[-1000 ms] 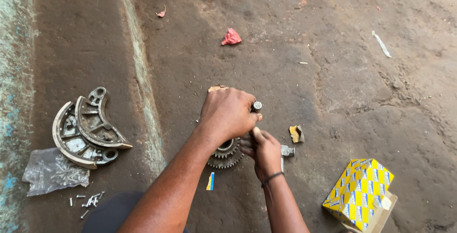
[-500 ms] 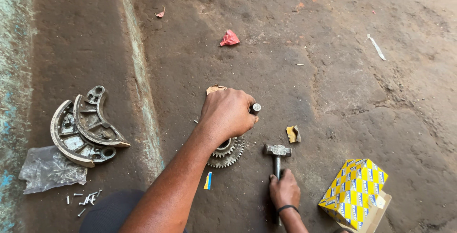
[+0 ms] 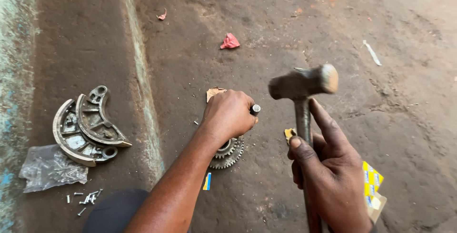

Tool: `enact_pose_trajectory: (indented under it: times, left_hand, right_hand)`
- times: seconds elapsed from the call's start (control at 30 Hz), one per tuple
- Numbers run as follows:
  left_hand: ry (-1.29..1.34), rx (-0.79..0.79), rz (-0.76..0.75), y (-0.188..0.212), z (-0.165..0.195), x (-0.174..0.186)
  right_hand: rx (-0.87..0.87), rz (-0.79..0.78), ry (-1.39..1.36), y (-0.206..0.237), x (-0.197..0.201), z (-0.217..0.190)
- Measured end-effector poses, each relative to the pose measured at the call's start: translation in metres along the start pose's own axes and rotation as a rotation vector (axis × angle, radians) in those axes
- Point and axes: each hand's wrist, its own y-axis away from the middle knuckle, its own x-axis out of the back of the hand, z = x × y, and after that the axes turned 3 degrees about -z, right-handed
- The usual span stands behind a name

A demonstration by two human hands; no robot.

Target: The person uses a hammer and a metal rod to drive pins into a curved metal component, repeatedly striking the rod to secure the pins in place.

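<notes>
Head view, one frame, entries placed by the gear cluster (image 3: pixel 227 151) that lies on the dirt floor (image 3: pixel 266 33).

Our hands: the left hand (image 3: pixel 228 115) sits on top of the gear cluster, fingers curled tight around a short metal pin (image 3: pixel 255 109) whose pale round end pokes out just right of the knuckles. The right hand (image 3: pixel 328 176) is right of the gears and nearer the camera, wrapped firmly around the handle of a hammer (image 3: pixel 303 84); the index finger lies straight up along the handle. The hammer head hangs in the air above and right of the pin, well apart from it.

Around the gears, we list:
- scrap of brown card (image 3: pixel 214 92), just beyond the left hand;
- small yellow piece (image 3: pixel 289 134), right of the gears, beside the hammer handle;
- blue and yellow strip (image 3: pixel 207 181), just in front of the gears;
- yellow patterned box (image 3: pixel 373 185), far right, partly behind the right hand;
- two curved brake shoes (image 3: pixel 88 126), well to the left, past a pale ridge in the floor;
- clear plastic bag (image 3: pixel 50 168) and loose small screws (image 3: pixel 85 198), in front of the shoes;
- red crumpled scrap (image 3: pixel 230 41), far beyond the gears.
</notes>
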Motion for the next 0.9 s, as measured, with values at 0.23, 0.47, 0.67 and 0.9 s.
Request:
enact_pose_trajectory:
  times: [0.23, 0.47, 0.67, 0.9]
  left_hand:
    - [-0.050, -0.042, 0.007, 0.001, -0.003, -0.003]
    - [-0.094, -0.071, 0.034, -0.003, -0.001, -0.006]
    - [-0.057, -0.054, 0.007, -0.003, -0.003, -0.007]
    - [-0.170, -0.101, 0.042, 0.001, -0.001, -0.002]
  right_hand:
    - [-0.135, -0.120, 0.244, -0.004, -0.022, -0.014]
    - [0.223, 0.189, 0.178, 0.027, -0.012, -0.035]
    - [0.189, 0.211, 0.246, 0.009, -0.001, 0.027]
    - [-0.051, -0.009, 0.212, -0.004, -0.003, 0.051]
